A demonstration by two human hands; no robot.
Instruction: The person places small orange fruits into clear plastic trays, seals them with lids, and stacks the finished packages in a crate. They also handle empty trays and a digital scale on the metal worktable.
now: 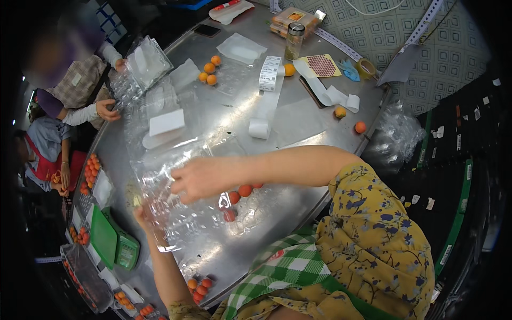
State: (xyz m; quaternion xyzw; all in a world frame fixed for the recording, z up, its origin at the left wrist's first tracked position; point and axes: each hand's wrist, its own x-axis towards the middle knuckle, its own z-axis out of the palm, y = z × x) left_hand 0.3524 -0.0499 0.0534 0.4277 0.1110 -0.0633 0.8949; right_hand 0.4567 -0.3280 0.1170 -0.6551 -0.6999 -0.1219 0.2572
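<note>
Clear plastic fruit containers [176, 228] are in front of me, above the steel table. My left hand [142, 218] grips their far left side, its fingers partly seen through the plastic. Across the top reaches my right hand [198, 180], fingers bent against the clear sheet; whether they pinch it is hidden. Several orange-red fruits [245, 191] lie just beyond the containers' right side, some in a clear tray [244, 224]. Another small group of fruits [200, 290] sits by the near table edge.
A green scale [127, 250] stands at left. A white block [167, 122] and white pads lie ahead, with a label roll [259, 128], a glass bottle [295, 40] and packed fruit boxes [294, 20] farther off. A co-worker's hand [107, 110] is near stacked containers [148, 62].
</note>
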